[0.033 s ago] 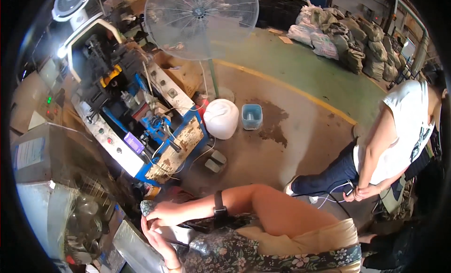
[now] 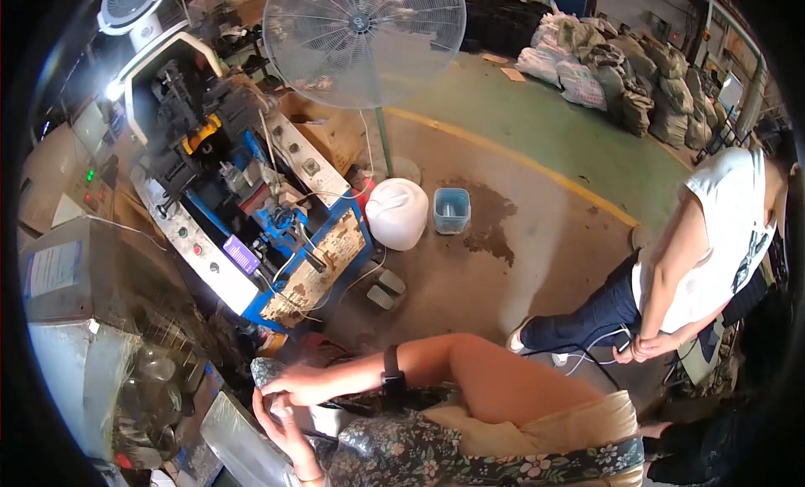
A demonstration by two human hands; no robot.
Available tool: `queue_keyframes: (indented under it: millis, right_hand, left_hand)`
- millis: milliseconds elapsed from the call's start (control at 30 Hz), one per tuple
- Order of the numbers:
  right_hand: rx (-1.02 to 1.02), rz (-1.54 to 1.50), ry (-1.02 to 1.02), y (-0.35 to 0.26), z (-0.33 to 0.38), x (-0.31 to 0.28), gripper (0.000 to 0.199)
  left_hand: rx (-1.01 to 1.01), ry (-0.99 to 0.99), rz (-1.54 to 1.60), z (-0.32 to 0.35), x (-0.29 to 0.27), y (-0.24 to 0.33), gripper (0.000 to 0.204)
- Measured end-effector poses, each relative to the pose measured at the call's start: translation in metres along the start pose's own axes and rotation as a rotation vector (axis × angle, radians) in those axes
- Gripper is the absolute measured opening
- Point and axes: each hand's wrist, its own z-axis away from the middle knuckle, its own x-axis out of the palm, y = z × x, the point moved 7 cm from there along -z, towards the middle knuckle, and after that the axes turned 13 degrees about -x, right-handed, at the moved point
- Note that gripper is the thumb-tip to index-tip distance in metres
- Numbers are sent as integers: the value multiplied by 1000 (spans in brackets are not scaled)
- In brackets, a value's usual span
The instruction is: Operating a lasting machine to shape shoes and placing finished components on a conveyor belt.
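Observation:
My right hand (image 2: 300, 385), with a dark watch (image 2: 392, 371) on its wrist, reaches in from the right with its fingers bent. Past its fingertips shows a bunched bit of floral cloth (image 2: 265, 370), patterned like the floral apron (image 2: 394, 441) on my body. Just below, my left hand (image 2: 287, 427) comes up from the lower edge, its fingers curled and meeting the right hand's. What lies between the two hands is mostly hidden; a small dark patch shows there.
A blue-and-white machine (image 2: 314, 265) stands ahead on the left. Near it are a white drum (image 2: 396, 215), a blue bucket (image 2: 452, 210), a foot pedal (image 2: 386, 290) and a large fan (image 2: 362, 46). A person (image 2: 713, 227) in a white top stands right. Sacks (image 2: 620, 76) are piled at the back.
The fingers of my left hand have shifted slightly against the right hand, and its thumb shows more plainly. The whole view has moved a little.

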Motion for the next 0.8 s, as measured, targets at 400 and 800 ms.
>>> queue_keyframes:
  millis: [400,800]
  right_hand:
    - [815,-953,-72,127,71,140,79]
    - [191,388,-513,68,24,143,34]
  left_hand:
    - [-603,153,543,32,-73,-137,36]
    - [-568,-55,451,-3,-65,-167,35]
